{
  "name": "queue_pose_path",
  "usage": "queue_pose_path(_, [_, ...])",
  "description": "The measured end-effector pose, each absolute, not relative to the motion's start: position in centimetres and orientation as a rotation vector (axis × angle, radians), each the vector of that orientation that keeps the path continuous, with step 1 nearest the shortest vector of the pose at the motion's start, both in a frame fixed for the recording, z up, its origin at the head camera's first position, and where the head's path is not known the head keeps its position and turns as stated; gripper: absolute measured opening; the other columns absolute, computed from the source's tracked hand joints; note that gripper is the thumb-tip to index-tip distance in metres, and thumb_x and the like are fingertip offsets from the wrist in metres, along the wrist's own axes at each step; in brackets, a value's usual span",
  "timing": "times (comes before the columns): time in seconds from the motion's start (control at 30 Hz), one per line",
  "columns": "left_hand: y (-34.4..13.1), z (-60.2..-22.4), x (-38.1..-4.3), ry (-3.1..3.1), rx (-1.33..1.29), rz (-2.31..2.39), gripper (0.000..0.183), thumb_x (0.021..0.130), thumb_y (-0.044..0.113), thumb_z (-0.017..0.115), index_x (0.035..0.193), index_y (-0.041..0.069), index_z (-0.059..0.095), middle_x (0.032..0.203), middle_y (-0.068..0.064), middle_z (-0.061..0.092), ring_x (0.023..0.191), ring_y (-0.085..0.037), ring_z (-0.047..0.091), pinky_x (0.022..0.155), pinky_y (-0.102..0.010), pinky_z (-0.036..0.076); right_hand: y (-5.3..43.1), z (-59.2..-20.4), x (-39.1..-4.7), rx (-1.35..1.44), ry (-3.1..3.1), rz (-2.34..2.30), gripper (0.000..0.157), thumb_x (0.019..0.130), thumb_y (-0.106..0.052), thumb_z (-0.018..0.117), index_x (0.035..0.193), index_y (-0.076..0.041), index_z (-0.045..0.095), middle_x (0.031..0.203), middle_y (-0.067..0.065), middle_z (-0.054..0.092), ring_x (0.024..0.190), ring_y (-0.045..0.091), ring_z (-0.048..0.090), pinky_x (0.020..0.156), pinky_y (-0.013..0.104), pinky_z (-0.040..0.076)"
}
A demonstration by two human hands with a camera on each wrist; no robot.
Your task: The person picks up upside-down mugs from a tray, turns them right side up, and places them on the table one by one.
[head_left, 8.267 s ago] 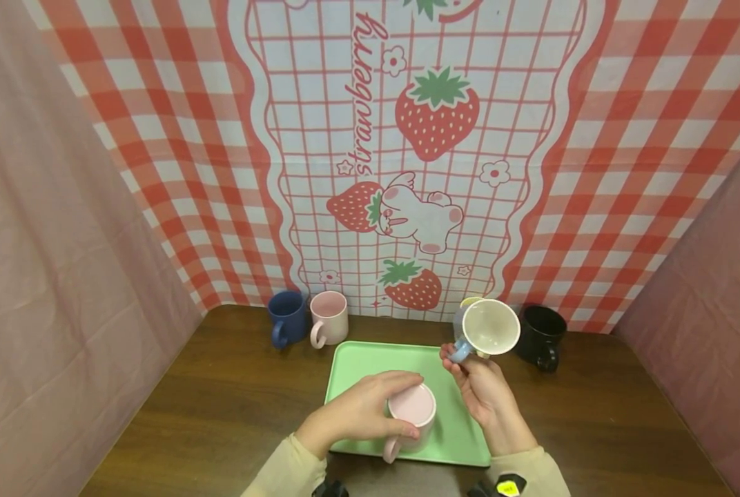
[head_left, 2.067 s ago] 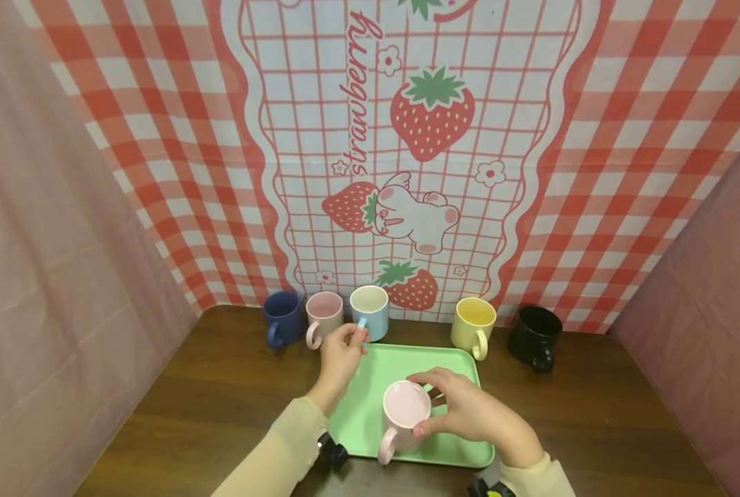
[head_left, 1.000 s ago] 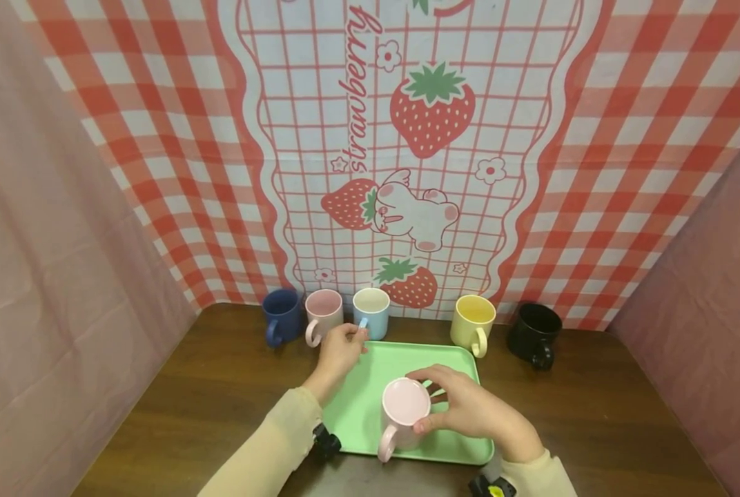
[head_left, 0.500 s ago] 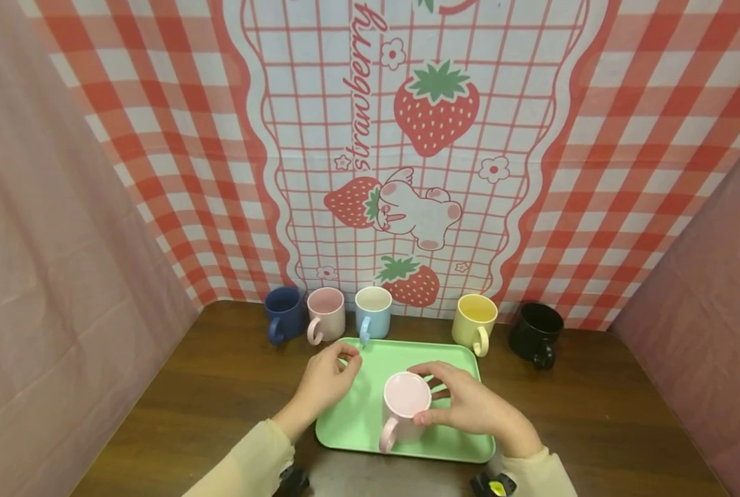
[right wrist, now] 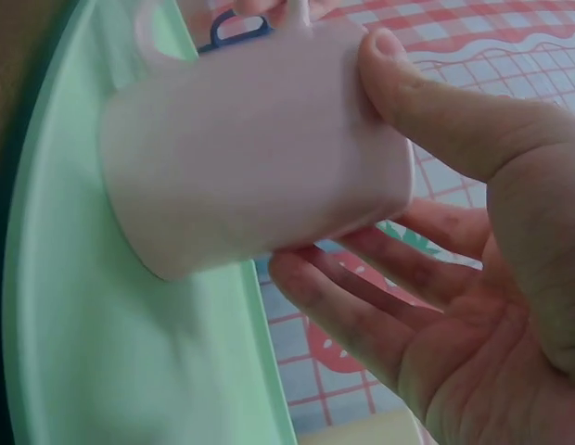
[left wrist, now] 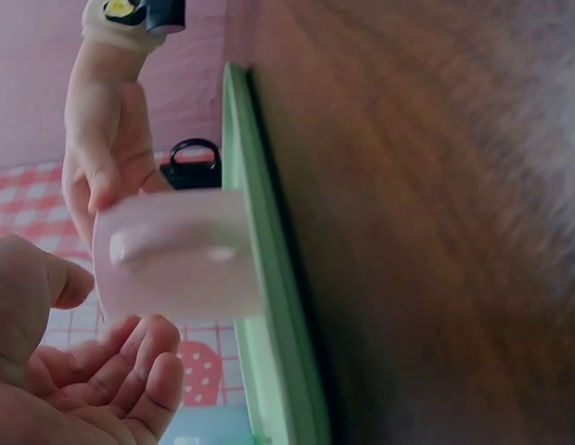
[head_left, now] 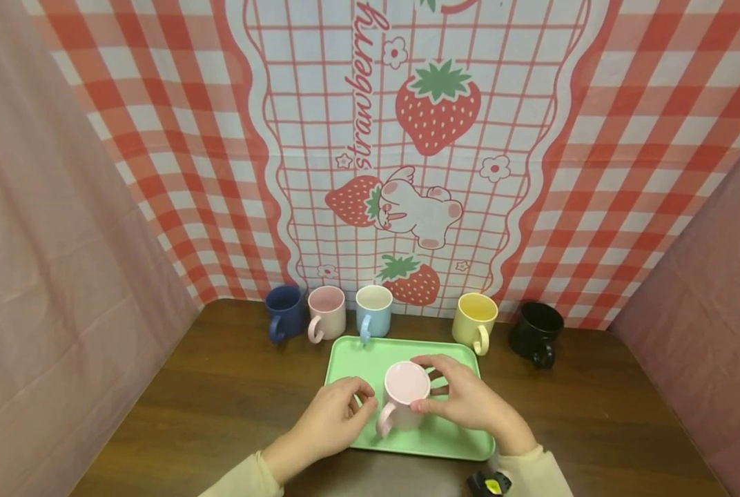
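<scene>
A pale pink mug [head_left: 407, 382] stands upside down on the green tray [head_left: 357, 355], its flat base facing up and its handle pointing toward the front left. My right hand [head_left: 469, 400] grips it from the right, thumb at the near edge and fingers behind; the right wrist view shows the thumb [right wrist: 436, 102] on the mug's base end. Beside the handle, my left hand [head_left: 335, 414] holds nothing. Its fingers curl loosely with the thumb apart, as the left wrist view shows, and the mug's side [left wrist: 181, 287] lies just beyond them.
Along the back of the wooden table [head_left: 190, 386] stand upright mugs: navy [head_left: 292, 317], another pink one [head_left: 333, 324], light blue [head_left: 376, 321], yellow [head_left: 469, 328] and black [head_left: 528, 338]. Behind them hangs a red checked strawberry cloth [head_left: 308, 138]. Pinkish curtains [head_left: 65, 276] flank both sides.
The light blue mug went from my right hand to the back row, where my left hand released its handle. My right hand replaced my left on the pink mug; lately my left hand returned beside it.
</scene>
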State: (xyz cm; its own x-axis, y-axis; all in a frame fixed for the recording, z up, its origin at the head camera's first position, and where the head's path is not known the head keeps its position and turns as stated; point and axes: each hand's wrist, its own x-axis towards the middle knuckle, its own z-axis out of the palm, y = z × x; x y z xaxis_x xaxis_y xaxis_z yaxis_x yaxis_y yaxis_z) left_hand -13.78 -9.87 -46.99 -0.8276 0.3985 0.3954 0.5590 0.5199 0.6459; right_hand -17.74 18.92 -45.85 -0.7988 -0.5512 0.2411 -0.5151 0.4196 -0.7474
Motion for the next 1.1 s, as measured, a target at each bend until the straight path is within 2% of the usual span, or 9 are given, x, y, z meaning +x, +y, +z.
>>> queue_pose_path(0.17, [-9.4,-47.6,-13.5,-2.544,-0.906,-1.113,0.005,0.098,0.006,0.074,0.098,0.011,0.073,0.089,0.006,0.069,0.073,0.003,0.059,0.068,-0.017,0.053,18.5,-46.3,-17.9,-0.917,2.687,-1.411,0.065,0.09,-0.023,0.094,0.14,0.005,0.063,0.134,0.024,0.067,0.107,0.034,0.071,0.082,0.035,0.067])
queue_pose_path(0.3, [-9.1,-47.7,-13.6,-2.532,-0.919,-1.055,0.008,0.095,0.005,0.077,0.096,0.013,0.073,0.086,0.007,0.067,0.073,-0.002,0.061,0.067,-0.016,0.052,18.2,-46.4,-18.0,-0.869,2.718,-1.432,0.067,0.088,-0.022,0.095,0.14,0.005,0.064,0.134,0.025,0.067,0.105,0.034,0.071,0.08,0.032,0.066])
queue_pose_path(0.4, [-8.9,-47.8,-13.9,-2.537,-0.918,-1.005,0.01,0.095,0.007,0.08,0.094,0.013,0.072,0.084,0.006,0.066,0.073,-0.006,0.062,0.067,-0.017,0.051,18.1,-46.4,-18.1,-0.836,2.732,-1.429,0.067,0.087,-0.023,0.096,0.14,0.004,0.064,0.134,0.024,0.068,0.105,0.033,0.071,0.08,0.034,0.067])
queue_pose_path(0.53, [-8.5,-47.9,-14.3,-2.545,-0.914,-0.888,0.015,0.096,0.012,0.083,0.088,0.014,0.07,0.08,0.005,0.064,0.071,-0.004,0.058,0.064,-0.016,0.048,18.1,-46.3,-18.1,-0.805,2.731,-1.429,0.068,0.087,-0.025,0.096,0.14,0.003,0.064,0.135,0.024,0.067,0.106,0.034,0.071,0.081,0.038,0.068])
queue_pose_path(0.73, [-7.9,-47.7,-14.5,-2.512,-0.88,-0.715,0.021,0.095,0.013,0.083,0.082,0.014,0.066,0.073,0.006,0.061,0.066,-0.002,0.052,0.058,-0.016,0.044,17.9,-46.4,-18.1,-0.778,2.738,-1.411,0.068,0.087,-0.028,0.096,0.14,0.001,0.065,0.134,0.021,0.068,0.107,0.031,0.071,0.081,0.036,0.067])
queue_pose_path(0.93, [-7.7,-47.4,-14.9,-2.509,-0.867,-0.587,0.024,0.093,0.013,0.083,0.08,0.014,0.063,0.066,0.006,0.057,0.059,-0.004,0.049,0.052,-0.021,0.042,18.0,-46.3,-18.1,-0.778,2.734,-1.423,0.068,0.087,-0.027,0.096,0.14,0.002,0.064,0.134,0.022,0.068,0.106,0.031,0.072,0.081,0.039,0.068])
queue_pose_path(1.1, [-7.7,-47.0,-15.4,-2.509,-0.841,-0.425,0.027,0.092,0.015,0.084,0.076,0.014,0.062,0.062,0.002,0.056,0.054,-0.014,0.056,0.047,-0.032,0.046,18.1,-46.2,-18.1,-0.792,2.711,-1.444,0.064,0.088,-0.025,0.095,0.138,0.002,0.065,0.132,0.022,0.069,0.104,0.029,0.074,0.082,0.041,0.068])
